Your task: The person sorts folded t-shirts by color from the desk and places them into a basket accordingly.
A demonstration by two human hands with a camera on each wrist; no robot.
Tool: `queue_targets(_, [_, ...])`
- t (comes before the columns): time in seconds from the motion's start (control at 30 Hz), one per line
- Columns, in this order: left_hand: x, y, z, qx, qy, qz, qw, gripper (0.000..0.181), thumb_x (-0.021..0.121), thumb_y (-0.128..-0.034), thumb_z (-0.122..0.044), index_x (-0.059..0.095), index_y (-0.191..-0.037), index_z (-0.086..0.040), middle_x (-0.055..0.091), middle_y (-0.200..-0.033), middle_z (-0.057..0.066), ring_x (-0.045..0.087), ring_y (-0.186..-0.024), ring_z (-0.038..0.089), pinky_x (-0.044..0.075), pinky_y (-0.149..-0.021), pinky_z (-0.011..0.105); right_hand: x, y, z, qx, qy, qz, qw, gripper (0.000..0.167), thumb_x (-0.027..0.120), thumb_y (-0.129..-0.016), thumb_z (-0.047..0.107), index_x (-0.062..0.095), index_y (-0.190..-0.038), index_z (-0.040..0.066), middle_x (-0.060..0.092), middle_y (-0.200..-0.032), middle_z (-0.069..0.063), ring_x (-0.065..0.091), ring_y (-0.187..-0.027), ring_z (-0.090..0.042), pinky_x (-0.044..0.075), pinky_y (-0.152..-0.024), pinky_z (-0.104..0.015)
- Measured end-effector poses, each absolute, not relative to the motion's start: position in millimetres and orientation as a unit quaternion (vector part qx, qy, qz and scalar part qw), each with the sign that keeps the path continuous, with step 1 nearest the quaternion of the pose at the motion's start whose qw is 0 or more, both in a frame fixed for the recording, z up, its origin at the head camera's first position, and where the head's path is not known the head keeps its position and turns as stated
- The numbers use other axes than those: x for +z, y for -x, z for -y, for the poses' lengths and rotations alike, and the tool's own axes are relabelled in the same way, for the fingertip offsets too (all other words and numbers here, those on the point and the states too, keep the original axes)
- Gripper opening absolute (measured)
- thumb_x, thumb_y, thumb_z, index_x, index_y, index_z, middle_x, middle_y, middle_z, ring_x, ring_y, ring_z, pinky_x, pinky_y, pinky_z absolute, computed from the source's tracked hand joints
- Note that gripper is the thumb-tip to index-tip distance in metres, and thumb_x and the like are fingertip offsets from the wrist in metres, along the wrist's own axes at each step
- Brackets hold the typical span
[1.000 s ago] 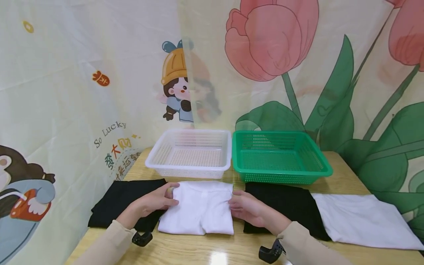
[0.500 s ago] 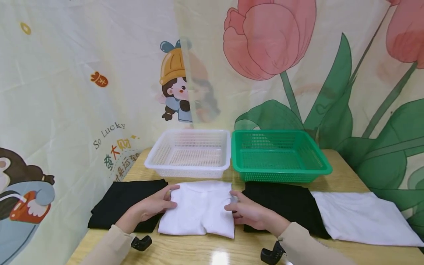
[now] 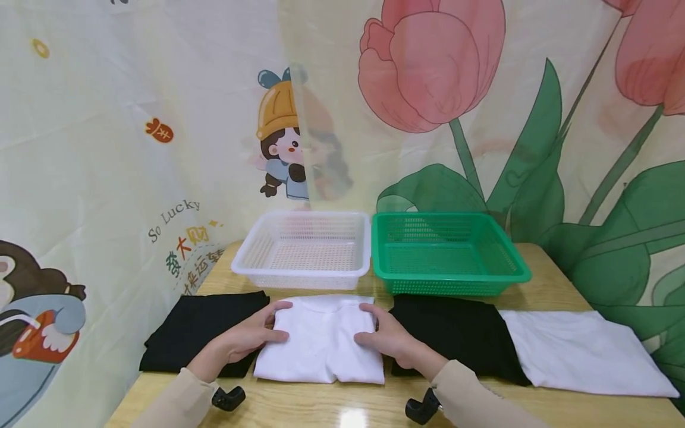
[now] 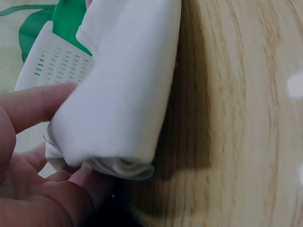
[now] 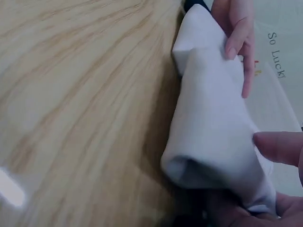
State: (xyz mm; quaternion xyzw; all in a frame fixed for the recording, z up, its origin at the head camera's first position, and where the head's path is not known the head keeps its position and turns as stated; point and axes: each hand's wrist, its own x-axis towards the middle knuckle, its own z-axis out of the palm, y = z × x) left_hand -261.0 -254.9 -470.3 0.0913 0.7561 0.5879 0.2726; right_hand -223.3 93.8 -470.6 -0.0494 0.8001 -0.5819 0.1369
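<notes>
A folded white T-shirt (image 3: pixel 323 348), with a curved neckline fold near its far edge, lies on the wooden table. My left hand (image 3: pixel 248 334) grips its left side, thumb on top and other fingers partly hidden below; the left wrist view shows the rolled white fabric (image 4: pixel 120 90) between them. On the opposite side my right hand (image 3: pixel 393 337) holds the right edge in the same way. In the right wrist view the fabric (image 5: pixel 208 113) bulges up in a rounded fold, and some right fingers are tucked beneath it.
A folded black garment (image 3: pixel 200 336) lies left of the T-shirt. To the right are another black garment (image 3: pixel 455 333) and a white garment (image 3: pixel 583 351). Behind stand a white basket (image 3: pixel 305 273) and a green basket (image 3: pixel 455 277), side by side. A printed curtain (image 3: pixel 214 119) hangs behind the table (image 3: pixel 299 407).
My right hand has moved from touching the T-shirt's right edge to gripping farther in, with its thumb over the top. My left hand has stayed nearly in place. Both baskets are unchanged.
</notes>
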Motion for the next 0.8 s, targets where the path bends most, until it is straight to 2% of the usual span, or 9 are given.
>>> queue_targets(0.17, [-468.7, 259.9, 258.2, 0.587, -0.089, -0.764, 0.251, 0.082, 0.075, -0.0981, -0.007, 0.029, -0.166, -0.016, 0.038, -0.156, 0.026, 0.061, -0.122, 0.032, 0.056, -0.097, 0.046, -473.2, 224.5, -100.7, -0.574, 0.065, -0.807, 0.126, 0.072, 0.077, -0.095, 0.005, 0.046, -0.16, 0.011, 0.043, -0.157, -0.028, 0.058, -0.129, -0.039, 0.057, -0.097, -0.052])
queue_targets(0.3, [-452.3, 257.8, 267.7, 0.587, -0.103, -0.765, 0.245, 0.082, 0.074, -0.0991, -0.008, 0.029, -0.167, -0.018, 0.039, -0.153, 0.027, 0.062, -0.119, 0.032, 0.056, -0.095, 0.046, -464.7, 222.1, -102.1, -0.586, 0.083, -0.798, 0.113, 0.068, 0.074, -0.097, 0.003, 0.048, -0.16, 0.014, 0.044, -0.159, -0.025, 0.057, -0.132, -0.039, 0.058, -0.097, -0.053])
queue_targets(0.47, [-417.4, 254.0, 282.8, 0.59, -0.133, -0.757, 0.247, 0.082, 0.073, -0.1011, -0.012, 0.026, -0.168, -0.017, 0.037, -0.156, 0.027, 0.064, -0.119, 0.032, 0.059, -0.093, 0.047, -438.2, 219.9, -99.5, -0.611, 0.134, -0.773, 0.109, 0.069, 0.071, -0.101, 0.003, 0.043, -0.162, 0.016, 0.044, -0.158, -0.023, 0.062, -0.127, -0.041, 0.061, -0.089, -0.05])
queue_targets(0.6, [-388.4, 255.0, 293.4, 0.595, -0.157, -0.752, 0.239, 0.082, 0.071, -0.1027, -0.012, 0.023, -0.169, -0.02, 0.039, -0.155, 0.025, 0.067, -0.117, 0.032, 0.06, -0.093, 0.049, -411.5, 227.6, -97.3, -0.621, 0.163, -0.76, 0.098, 0.069, 0.069, -0.103, 0.007, 0.039, -0.164, 0.018, 0.045, -0.156, -0.021, 0.065, -0.118, -0.034, 0.063, -0.086, -0.046])
queue_targets(0.8, [-349.1, 262.6, 302.9, 0.604, -0.176, -0.754, 0.186, 0.079, 0.068, -0.1033, -0.008, 0.025, -0.168, -0.023, 0.043, -0.153, 0.019, 0.069, -0.114, 0.028, 0.061, -0.093, 0.051, -370.5, 245.1, -89.9, -0.632, 0.168, -0.751, 0.093, 0.072, 0.07, -0.104, 0.009, 0.037, -0.166, 0.022, 0.047, -0.154, -0.018, 0.062, -0.122, -0.034, 0.062, -0.089, -0.045])
